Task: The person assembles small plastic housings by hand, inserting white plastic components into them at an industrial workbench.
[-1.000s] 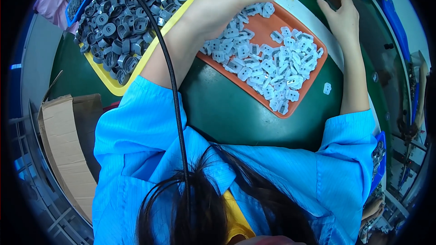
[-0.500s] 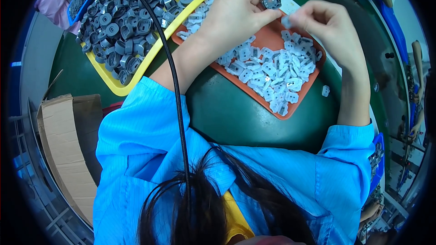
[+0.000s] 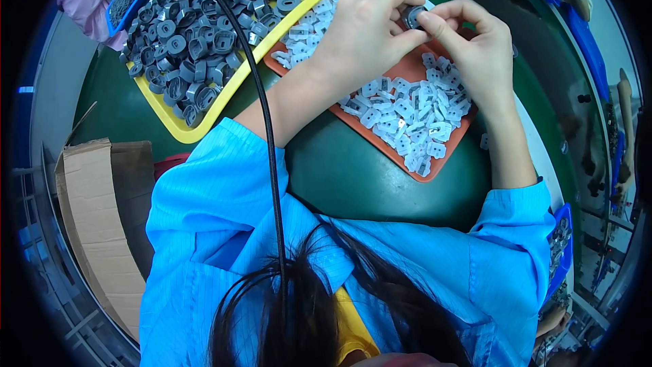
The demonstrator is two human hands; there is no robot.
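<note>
Between the thumb and fingers of my left hand (image 3: 367, 34) is a small grey ring-shaped plastic housing (image 3: 411, 17), held above the orange tray (image 3: 410, 62). My right hand (image 3: 475, 47) meets it from the right, its thumb tip pressed on the housing and its fingers curled closed. Whatever lies under that thumb is hidden. Small white plastic pieces (image 3: 407, 112) with dark slots lie heaped in the orange tray below both hands. To the left, many grey plastic housings (image 3: 197, 47) fill a yellow tray (image 3: 185, 134).
A black cable (image 3: 259, 95) hangs across the view in front of my left forearm. A cardboard box (image 3: 98, 211) stands at the left, and a blue bin (image 3: 562, 245) of small parts at the right. One loose white piece (image 3: 484, 141) lies beside the orange tray.
My right hand has moved left to the grey housing, and the pale piece in its fingers is now out of sight. My left hand has come slightly nearer, still holding the housing.
</note>
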